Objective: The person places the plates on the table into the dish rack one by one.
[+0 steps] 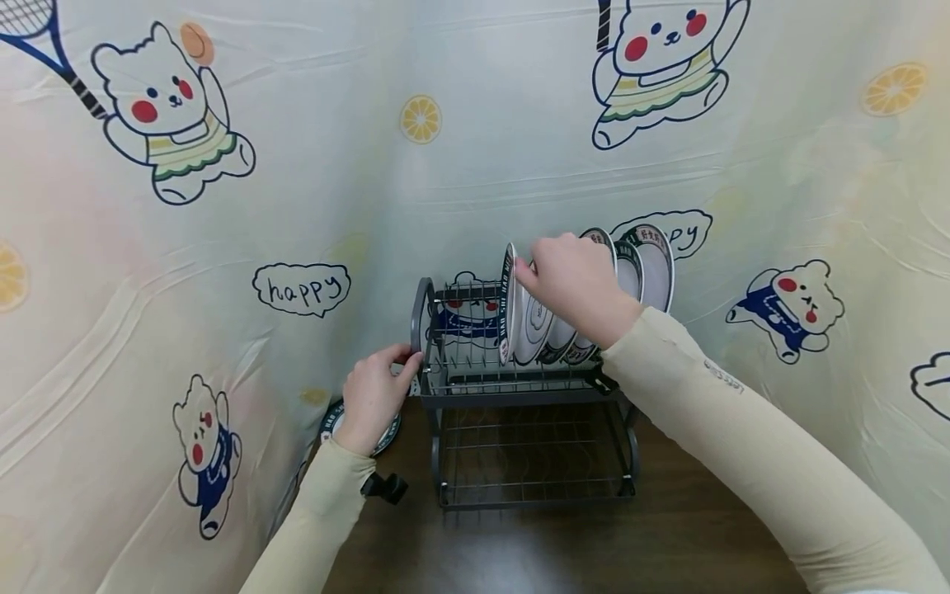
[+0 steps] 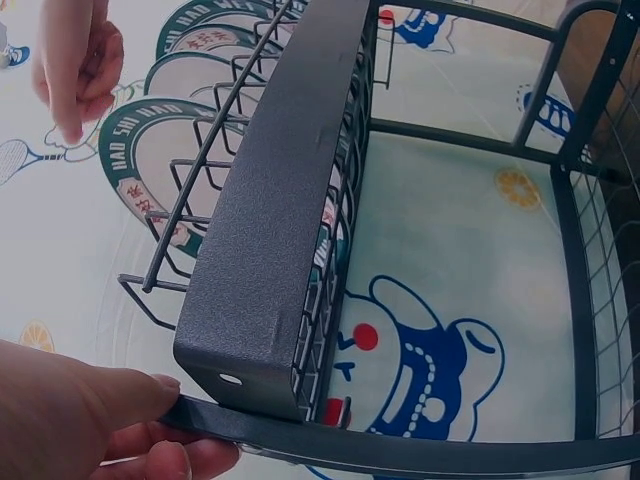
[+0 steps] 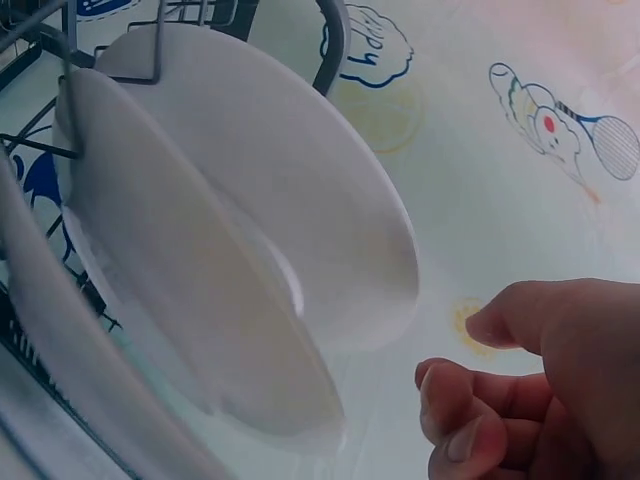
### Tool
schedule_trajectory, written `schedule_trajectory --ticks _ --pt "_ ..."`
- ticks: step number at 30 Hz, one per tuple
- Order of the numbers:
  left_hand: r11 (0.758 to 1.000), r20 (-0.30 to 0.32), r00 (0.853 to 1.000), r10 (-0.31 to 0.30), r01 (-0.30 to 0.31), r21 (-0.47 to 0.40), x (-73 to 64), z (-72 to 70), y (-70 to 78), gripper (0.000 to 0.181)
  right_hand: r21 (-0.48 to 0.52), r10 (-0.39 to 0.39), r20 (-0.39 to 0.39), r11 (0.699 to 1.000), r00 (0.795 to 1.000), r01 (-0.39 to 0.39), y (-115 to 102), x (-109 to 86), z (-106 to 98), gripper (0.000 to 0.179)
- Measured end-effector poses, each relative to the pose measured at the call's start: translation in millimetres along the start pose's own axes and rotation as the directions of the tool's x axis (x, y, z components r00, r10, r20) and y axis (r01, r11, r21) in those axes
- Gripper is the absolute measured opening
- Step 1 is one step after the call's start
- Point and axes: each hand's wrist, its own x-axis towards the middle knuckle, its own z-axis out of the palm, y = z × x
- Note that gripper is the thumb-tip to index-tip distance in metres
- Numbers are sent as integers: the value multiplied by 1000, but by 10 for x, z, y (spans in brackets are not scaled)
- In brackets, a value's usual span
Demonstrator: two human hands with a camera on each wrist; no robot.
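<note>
A dark two-tier dish rack [image 1: 519,399] stands on the brown table, with several plates [image 1: 656,268] upright in the right part of its upper tier. The plates have white faces and green rims with lettering. My left hand [image 1: 374,396] pinches the rack's left side frame between thumb and fingers; the left wrist view shows the thumb on the dark bar [image 2: 330,450]. Above the plates is my right hand [image 1: 575,276], overlapping them in the head view. In the right wrist view that hand [image 3: 530,390] is apart from the plate backs [image 3: 330,220], its fingers loosely curled around nothing.
Another green-rimmed plate [image 1: 387,437] lies low to the left of the rack, partly hidden behind my left hand. A patterned cloth [image 1: 475,181] with cartoon bears hangs behind and around the table [image 1: 505,553]. The lower tier [image 1: 527,450] has wire bars.
</note>
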Motion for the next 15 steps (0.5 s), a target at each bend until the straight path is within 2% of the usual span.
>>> schedule_trajectory --ticks 11,15 --pt "1000 -7 1000 2 -2 2 -3 -20 9 23 99 -41 -156 993 987 57 236 -297 -10 40" --pt "1000 -9 1000 2 -2 2 -11 -14 18 23 135 -68 -239 986 969 102 330 -410 9 37"
